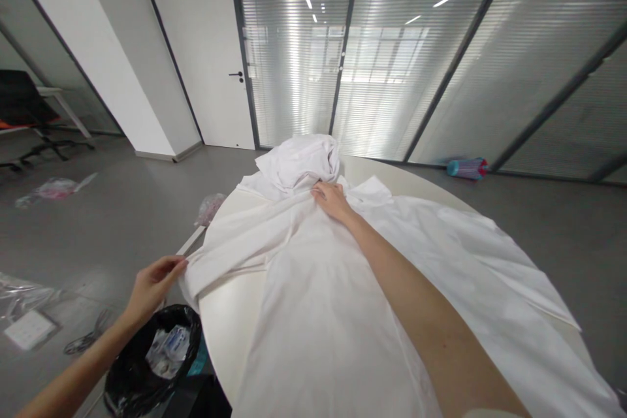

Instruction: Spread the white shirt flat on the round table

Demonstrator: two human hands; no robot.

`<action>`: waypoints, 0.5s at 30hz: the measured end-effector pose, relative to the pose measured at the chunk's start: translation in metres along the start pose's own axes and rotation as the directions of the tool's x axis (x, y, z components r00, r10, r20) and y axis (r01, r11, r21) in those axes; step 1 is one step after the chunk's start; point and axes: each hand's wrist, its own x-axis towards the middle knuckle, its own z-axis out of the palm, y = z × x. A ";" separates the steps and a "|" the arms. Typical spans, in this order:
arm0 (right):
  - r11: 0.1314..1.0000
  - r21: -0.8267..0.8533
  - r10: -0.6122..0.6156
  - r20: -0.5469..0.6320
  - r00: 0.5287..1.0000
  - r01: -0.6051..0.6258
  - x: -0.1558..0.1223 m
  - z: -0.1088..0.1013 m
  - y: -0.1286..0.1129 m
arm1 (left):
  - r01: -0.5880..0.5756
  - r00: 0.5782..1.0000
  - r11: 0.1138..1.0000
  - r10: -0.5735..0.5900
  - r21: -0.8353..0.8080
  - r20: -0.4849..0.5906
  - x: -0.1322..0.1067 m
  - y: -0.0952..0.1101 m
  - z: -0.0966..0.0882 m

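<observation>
Worktop [230, 326]: a round white surface, mostly covered by cloth; a bare patch shows on its near left side.
Garment [323, 313]: a large white piece of clothing spread flat across the worktop, one sleeve running out to the left edge, the far end bunched into a heap.
Heap [301, 160]: crumpled white fabric at the far edge of the worktop, just beyond the right hand.
Bin [149, 366]: lined with a black bag, standing on the floor just left of the worktop, below the left hand; wrappers lie inside, their print too small to read.
Right hand [333, 199]: arm stretched over the cloth, palm down, fingers pressed onto the garment near the heap; whether the grip pinches fabric cannot be told.
Left hand [154, 284]: at the worktop's left edge, its grip closed on the sleeve end [191, 271].
Writing: none legible anywhere.
</observation>
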 end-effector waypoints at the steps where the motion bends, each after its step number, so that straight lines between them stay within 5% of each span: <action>1: 1.000 0.013 0.017 0.009 1.000 -0.017 0.003 -0.001 0.000 | 0.042 0.999 0.997 -0.043 -0.059 -0.006 0.008 0.002 -0.006; 4: 0.997 0.006 0.082 0.035 0.996 -0.082 0.012 -0.005 -0.001 | 0.093 0.996 0.982 -0.091 -0.162 0.022 0.038 0.005 -0.021; 7: 0.985 -0.132 0.118 0.067 0.991 -0.108 0.019 -0.002 -0.006 | 0.078 0.987 0.997 -0.074 -0.023 0.140 0.069 0.005 -0.018; 11: 0.943 -0.321 0.110 0.043 0.993 -0.091 0.017 0.002 -0.014 | 0.054 0.989 0.990 -0.070 0.128 0.127 0.100 0.010 0.006; 15: 0.929 -0.322 0.154 -0.114 0.981 -0.184 0.005 -0.021 -0.006 | -0.084 0.982 0.983 0.054 0.162 0.182 0.124 0.046 0.043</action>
